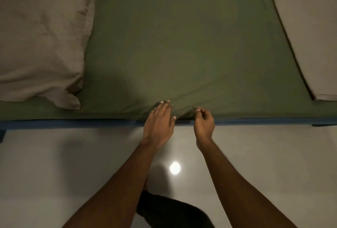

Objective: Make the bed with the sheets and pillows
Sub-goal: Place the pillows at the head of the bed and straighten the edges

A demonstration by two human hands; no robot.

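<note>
An olive-green sheet (182, 45) covers the mattress across the upper half of the head view. A beige pillow (40, 36) lies on it at the left. My left hand (158, 125) rests flat on the sheet's near edge with its fingers spread. Just to the right, my right hand (203, 123) pinches a small fold of the green sheet at the bed's edge, where the cloth is bunched up between the two hands. A blue strip of mattress or bed frame (73, 123) shows below the sheet's edge.
A pale folded cover or second sheet (313, 27) lies on the bed at the far right. Below the bed is a glossy light floor (54, 173) with a lamp's reflection. My dark-clothed leg (169, 209) shows at the bottom.
</note>
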